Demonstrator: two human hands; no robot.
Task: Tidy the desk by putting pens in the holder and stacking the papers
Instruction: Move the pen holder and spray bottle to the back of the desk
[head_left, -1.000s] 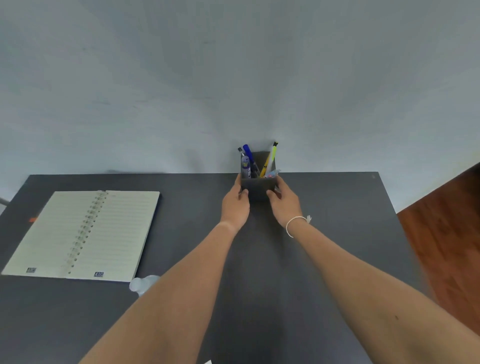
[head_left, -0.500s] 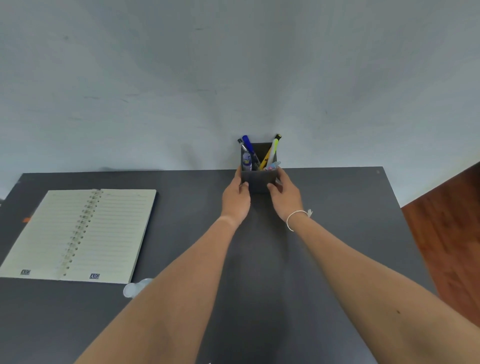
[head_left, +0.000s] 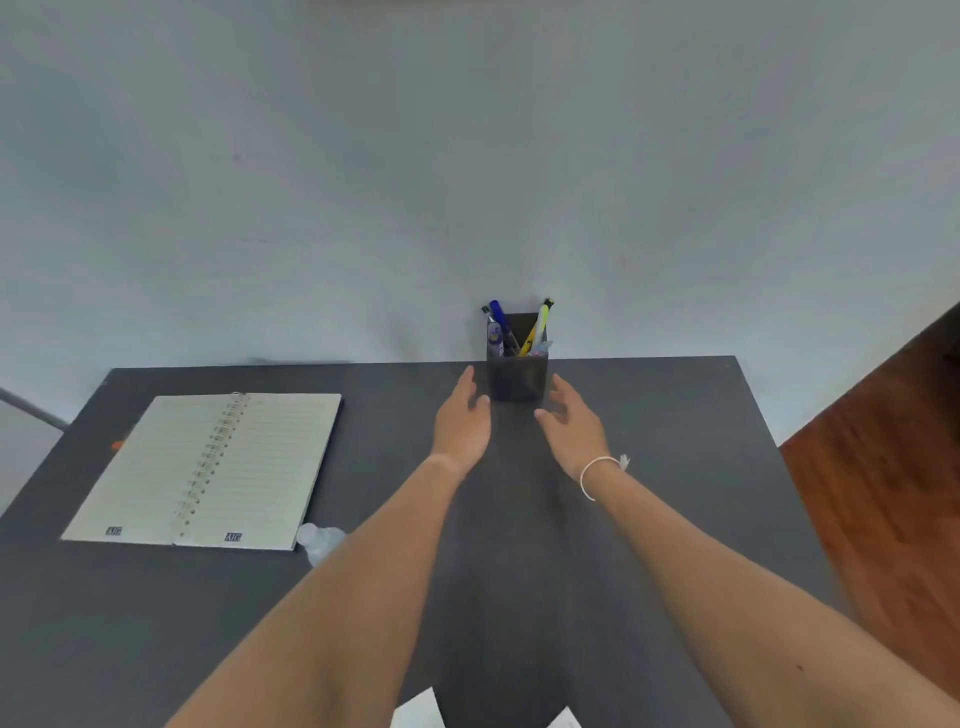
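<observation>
A dark square pen holder (head_left: 517, 378) stands at the desk's far edge against the wall. Several pens (head_left: 514, 332) stick out of it, among them a blue one and a yellow one. My left hand (head_left: 461, 420) hovers just left of and in front of the holder, fingers apart and holding nothing. To the holder's right, my right hand (head_left: 571, 426) is spread wide with a white string bracelet at the wrist, and it is also apart from the holder. White paper corners (head_left: 418, 711) peek in at the bottom edge.
An open spiral notebook (head_left: 208, 467) lies flat on the left of the dark desk (head_left: 675, 415). A small clear bottle cap or lump (head_left: 317, 540) sits by its near right corner. Wooden floor (head_left: 883, 467) shows past the desk's right edge.
Both hands were gripping the pen holder's sides and pushed it back toward the wall; now they have let go and drawn back slightly, fingers spread.
</observation>
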